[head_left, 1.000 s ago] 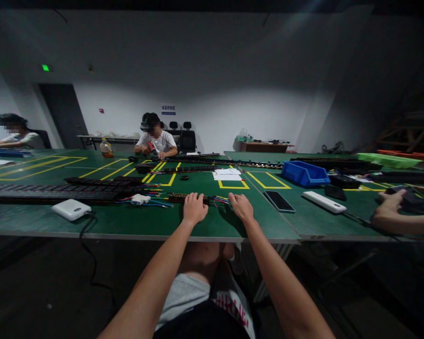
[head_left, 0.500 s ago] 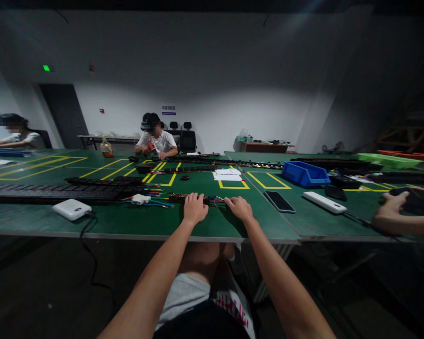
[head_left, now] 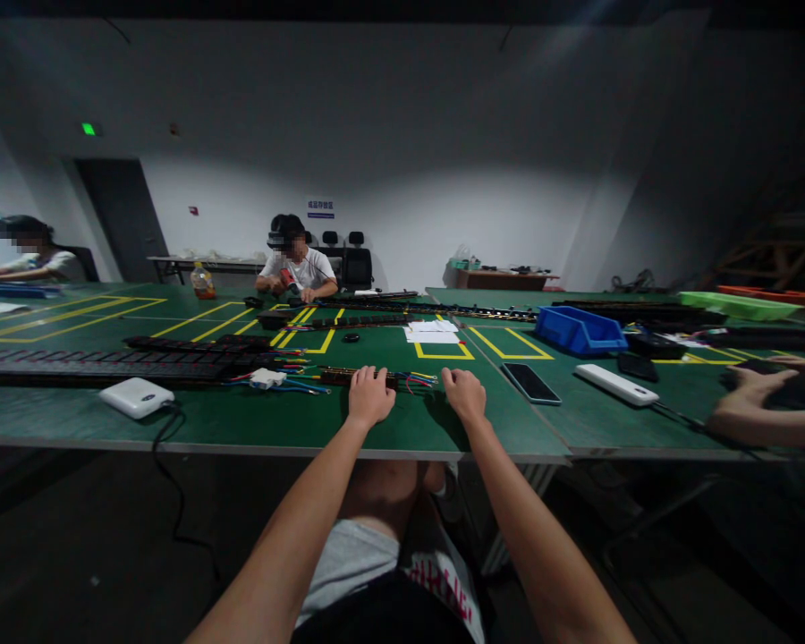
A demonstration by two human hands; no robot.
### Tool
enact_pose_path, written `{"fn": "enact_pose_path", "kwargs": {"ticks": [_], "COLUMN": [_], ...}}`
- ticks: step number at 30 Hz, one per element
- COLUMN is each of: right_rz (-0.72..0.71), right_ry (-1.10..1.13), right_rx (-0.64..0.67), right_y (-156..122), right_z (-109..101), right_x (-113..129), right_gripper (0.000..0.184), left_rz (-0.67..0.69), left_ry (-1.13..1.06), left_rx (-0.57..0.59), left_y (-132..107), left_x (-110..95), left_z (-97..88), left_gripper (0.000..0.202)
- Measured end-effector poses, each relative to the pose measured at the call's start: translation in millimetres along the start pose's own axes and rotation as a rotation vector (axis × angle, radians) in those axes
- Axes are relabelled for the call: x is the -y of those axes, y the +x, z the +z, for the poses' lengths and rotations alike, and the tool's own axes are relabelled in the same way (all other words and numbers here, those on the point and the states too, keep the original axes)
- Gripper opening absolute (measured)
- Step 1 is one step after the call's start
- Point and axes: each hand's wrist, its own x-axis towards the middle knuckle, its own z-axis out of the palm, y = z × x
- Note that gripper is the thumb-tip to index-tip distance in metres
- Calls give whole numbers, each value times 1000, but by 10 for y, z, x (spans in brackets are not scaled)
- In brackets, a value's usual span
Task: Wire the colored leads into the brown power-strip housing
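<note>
Near the front edge of the counter (head_left: 402, 436), the left hand (head_left: 371, 395) has fingers closed over a dark strip (head_left: 334, 376); its coloured wires (head_left: 416, 379) end loose, seemingly unfinished. The right hand (head_left: 465, 392) curls beside them; gripping, I can't tell.

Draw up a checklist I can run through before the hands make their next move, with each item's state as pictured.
1. Left hand on the dark wired strip: ok, it lies over the strip.
2. Left hand's grip: cannot tell, the undersides of its fingers are hidden.
3. Right hand off the coloured wire ends: ok, it seems just apart, to their right.
4. Phone clear of both hands: ok, it lies beyond the right hand.
5. White device's cable kept on the table: not ok, it hangs over the front edge.
</note>
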Motion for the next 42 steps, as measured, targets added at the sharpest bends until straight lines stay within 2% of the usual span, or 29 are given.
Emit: {"fn": "enact_pose_path", "kwargs": {"ticks": [2,5,8,12,20,26,30,33,37,42], "right_rz": [-13,-100,-181,-246,-77,-82,-85,-80,-58,-34], "right_ry": [5,87,203,286,159,28,14,29,75,72], "right_rx": [35,51,-23,-92,-44,169,209,219,126,102], "right_y": [10,33,57,67,36,17,21,25,16,6], "right_z": [18,62,99,124,94,26,19,21,18,20], "right_x": [-15,-40,-55,-61,-47,21,41,41,30,13], "right_gripper": [52,39,30,28,35,58,63,59,42,41], "left_rz": [1,-1,-3,-13,-9,-5,0,0,-6,-11], "left_ry": [0,-3,-13,-20,-15,-1,1,0,-6,0], "left_rx": [1,6,10,-2,-7,-5,-4,2,12,7], "left_y": [0,0,-1,-2,-1,1,-2,-4,-4,-1], "left_x": [-1,-7,-15,-22,-7,-13,-13,-9,-12,-23], "left_z": [-4,-17,-27,-22,1,-24,-28,-31,-36,-30], "left_gripper": [46,47,47,46,47,46,47,47,46,47]}}
